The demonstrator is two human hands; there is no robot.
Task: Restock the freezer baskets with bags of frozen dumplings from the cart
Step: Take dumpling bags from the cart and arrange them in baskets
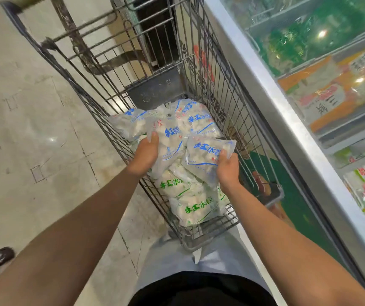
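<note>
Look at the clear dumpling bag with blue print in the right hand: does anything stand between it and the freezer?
Yes. The grey wire cart's right wall rises between the blue-printed bag held by the right hand and the freezer's metal rim; its glass lid looks closed.

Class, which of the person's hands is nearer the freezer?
Right. The right hand grips a bag on the cart's freezer side; the left hand is farther away.
</note>
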